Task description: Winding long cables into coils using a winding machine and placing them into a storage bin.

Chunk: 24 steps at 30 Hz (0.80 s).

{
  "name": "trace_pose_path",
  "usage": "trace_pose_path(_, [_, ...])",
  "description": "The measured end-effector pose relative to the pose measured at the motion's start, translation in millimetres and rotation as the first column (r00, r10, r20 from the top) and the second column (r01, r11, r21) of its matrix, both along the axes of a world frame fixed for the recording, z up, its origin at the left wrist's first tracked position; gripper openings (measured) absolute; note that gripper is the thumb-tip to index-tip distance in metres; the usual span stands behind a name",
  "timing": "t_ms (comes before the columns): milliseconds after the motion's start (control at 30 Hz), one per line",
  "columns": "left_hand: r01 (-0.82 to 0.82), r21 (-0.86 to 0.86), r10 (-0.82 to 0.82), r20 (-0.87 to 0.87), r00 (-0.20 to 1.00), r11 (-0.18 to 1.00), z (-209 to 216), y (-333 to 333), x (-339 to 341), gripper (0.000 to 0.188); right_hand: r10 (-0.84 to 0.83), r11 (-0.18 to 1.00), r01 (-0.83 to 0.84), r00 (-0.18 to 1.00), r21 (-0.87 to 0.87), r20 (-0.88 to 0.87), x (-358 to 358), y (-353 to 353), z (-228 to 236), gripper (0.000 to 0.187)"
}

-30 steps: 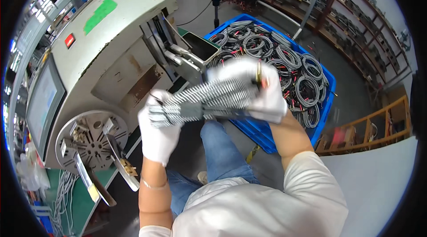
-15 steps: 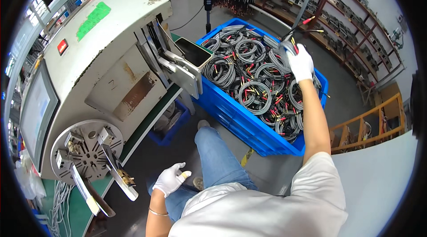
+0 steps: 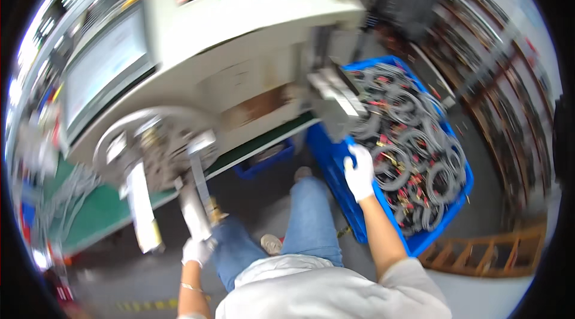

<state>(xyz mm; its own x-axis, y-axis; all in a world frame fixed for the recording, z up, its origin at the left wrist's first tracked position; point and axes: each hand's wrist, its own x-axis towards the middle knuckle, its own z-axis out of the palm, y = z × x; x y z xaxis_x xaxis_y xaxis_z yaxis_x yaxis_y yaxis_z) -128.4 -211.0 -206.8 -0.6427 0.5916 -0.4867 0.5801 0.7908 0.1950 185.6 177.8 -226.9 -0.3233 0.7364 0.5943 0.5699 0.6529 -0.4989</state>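
We are resting our right hand [image 3: 359,172], in a white glove, on the near-left rim of the blue crate [image 3: 446,223] — the fingers are lying loosely together and are clamping nothing. The crate is standing on the floor to our right and is looking nearly full of coiled grey cables [image 3: 413,145] with red ends. Our left hand [image 3: 197,251] is hanging low by the left knee, just under an arm of the winding wheel [image 3: 159,145] on the beige machine [image 3: 239,38]; the blur is hiding whether it is gripping anything. We judge that many coils are already made.
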Motion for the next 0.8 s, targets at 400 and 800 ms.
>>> trace_pose_path(400, [-0.058, 0.692, 0.668, -0.667, 0.329, 0.720, 78.4, -105.6, -178.8, 0.020, 0.312, 0.784, -0.262, 0.950, -0.563, -0.007, -37.7, -81.4, -31.0, 0.021])
trace_pose_path(800, [-0.224, 0.400, 0.457, -0.732, 0.505, 0.889, 94.1, -89.4, -327.4, 0.025, 0.237, 0.742, -0.134, 0.969, -0.656, 0.070, -29.0, -118.1, -6.3, 0.016])
